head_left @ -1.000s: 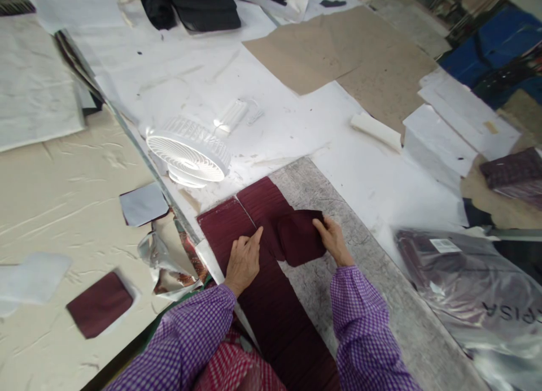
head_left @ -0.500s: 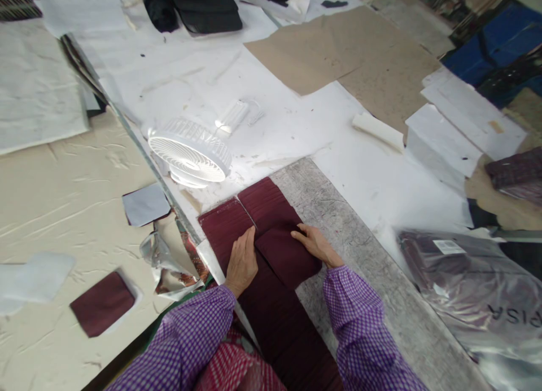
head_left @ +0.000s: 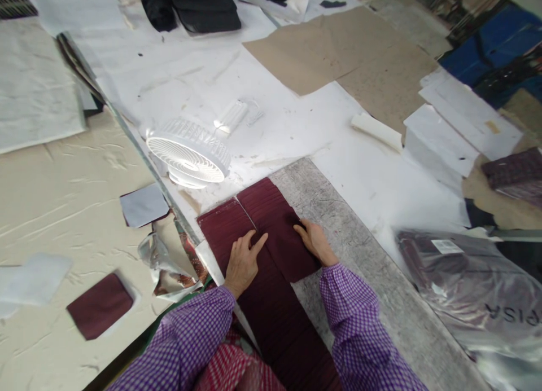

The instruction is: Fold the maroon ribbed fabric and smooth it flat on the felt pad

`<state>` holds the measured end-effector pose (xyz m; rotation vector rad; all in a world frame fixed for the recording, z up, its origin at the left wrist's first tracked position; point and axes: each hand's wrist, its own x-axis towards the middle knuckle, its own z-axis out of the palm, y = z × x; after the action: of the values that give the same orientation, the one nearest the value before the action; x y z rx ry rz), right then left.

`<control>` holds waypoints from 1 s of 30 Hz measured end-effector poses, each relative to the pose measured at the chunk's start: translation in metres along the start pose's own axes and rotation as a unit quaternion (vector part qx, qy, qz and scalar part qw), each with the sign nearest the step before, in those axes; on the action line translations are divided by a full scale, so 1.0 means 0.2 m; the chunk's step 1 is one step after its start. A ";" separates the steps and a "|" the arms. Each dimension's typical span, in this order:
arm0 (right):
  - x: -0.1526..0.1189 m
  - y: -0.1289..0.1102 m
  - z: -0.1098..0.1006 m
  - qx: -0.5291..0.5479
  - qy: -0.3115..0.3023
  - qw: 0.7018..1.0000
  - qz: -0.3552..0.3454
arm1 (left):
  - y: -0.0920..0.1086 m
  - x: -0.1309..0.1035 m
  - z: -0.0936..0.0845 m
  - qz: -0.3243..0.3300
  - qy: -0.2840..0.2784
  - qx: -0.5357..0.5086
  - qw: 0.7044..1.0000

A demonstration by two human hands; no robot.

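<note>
- Nearest, two purple-checked sleeves [head_left: 186, 340] frame a long strip of maroon fabric [head_left: 275, 317] that runs away from the person along a grey speckled board [head_left: 372, 301].
- The left hand [head_left: 243, 262] lies flat on the strip, fingers spread and pointing forward, palm down; it pinches nothing.
- The right hand [head_left: 314, 241] rests palm down with fingers close together on the right edge of a folded maroon piece [head_left: 288, 250]; it presses and does not grasp.
- The folded piece lies on top of the strip, between the two hands and touching both; its near corner overhangs onto the grey board.
- The fabric is matt and finely ribbed, in rectangular panels with straight cut edges; a pale seam line runs between the two far panels.
- Left of the strip, crumpled shiny foil [head_left: 163, 264] lies near the left hand, and a small maroon swatch [head_left: 99, 304] sits well apart on cream wrinkled paper [head_left: 71, 199].
- To the right, a glossy plastic-wrapped packet [head_left: 466, 284] lies apart from the board, with bare grey board between it and the right hand.
- Beyond the fabric's far edge stands a white round fan [head_left: 188, 154], close by.
- Farther off, white paper [head_left: 271, 97] and brown card sheets [head_left: 339, 47] cover the table, with a white roll [head_left: 376, 130] and dark folded cloth [head_left: 199, 7] at the far end.
</note>
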<state>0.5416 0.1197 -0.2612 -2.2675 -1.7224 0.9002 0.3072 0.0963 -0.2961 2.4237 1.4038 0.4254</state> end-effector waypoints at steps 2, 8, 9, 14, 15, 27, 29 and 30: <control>0.00 -0.01 -0.01 -0.011 -0.003 1.000 0.003 | 0.01 0.01 -0.01 0.005 -0.006 0.015 1.000; 0.00 -0.03 -0.02 -0.036 0.003 0.999 0.008 | 0.02 0.01 -0.02 0.018 -0.011 0.063 0.998; 0.00 -0.03 -0.01 -0.039 0.006 0.999 0.007 | 0.02 0.01 -0.02 0.019 -0.010 0.067 0.998; 0.01 -0.03 -0.01 -0.068 0.013 0.998 -0.001 | 0.02 0.01 -0.01 0.021 -0.006 0.067 0.997; 0.01 -0.03 -0.01 -0.076 0.012 0.997 0.000 | 0.02 0.01 -0.01 0.023 -0.005 0.067 0.997; -0.02 -0.11 -0.03 -0.160 0.043 0.986 0.000 | 0.02 0.01 -0.02 0.063 -0.044 0.072 0.994; -0.01 -0.12 -0.05 -0.178 0.080 0.980 -0.045 | 0.02 0.01 -0.02 0.065 -0.049 0.068 0.994; 0.02 -0.11 -0.06 -0.181 0.081 0.977 -0.078 | 0.02 0.01 -0.03 0.065 -0.050 0.067 0.994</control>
<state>0.5305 0.1327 -0.2419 -2.2908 -2.0889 0.3828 0.3094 0.0968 -0.2895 2.6150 1.2766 0.2416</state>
